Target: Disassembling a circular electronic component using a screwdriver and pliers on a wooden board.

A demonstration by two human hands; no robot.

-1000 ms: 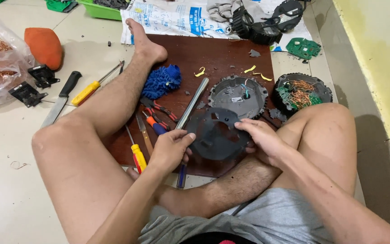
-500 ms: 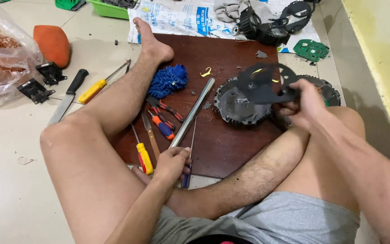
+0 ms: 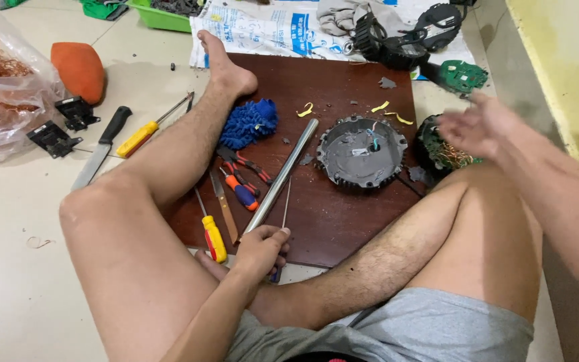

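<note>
Nearest to us, the left hand (image 3: 261,249) rests on the near edge of the brown board (image 3: 343,221), its fingers curled together around the handle end of a thin tool (image 3: 285,201) whose shaft runs away from the fingertips. Just to the left of those fingers lies a yellow-handled screwdriver (image 3: 213,236), with a small knife (image 3: 224,204) beside it. Touching past the knuckles, a long metal tube (image 3: 281,175) slants up and away across the board. A little farther from the fingers sit an orange-and-blue screwdriver (image 3: 241,192) and red-handled pliers (image 3: 244,163), then a blue fluffy cloth (image 3: 248,123) by the foot.

Beyond the tube, to the right of the left hand, we see a round grey housing (image 3: 361,151) lying open side up, with short wires inside. The right hand (image 3: 478,125) hangs in the air well right of it, blurred, fingers spread apart and holding nothing. Under that hand a round part with copper windings (image 3: 445,151) peeks out behind the knee. Farther off lie a green circuit board (image 3: 462,75) and black plastic parts (image 3: 403,37).
</note>
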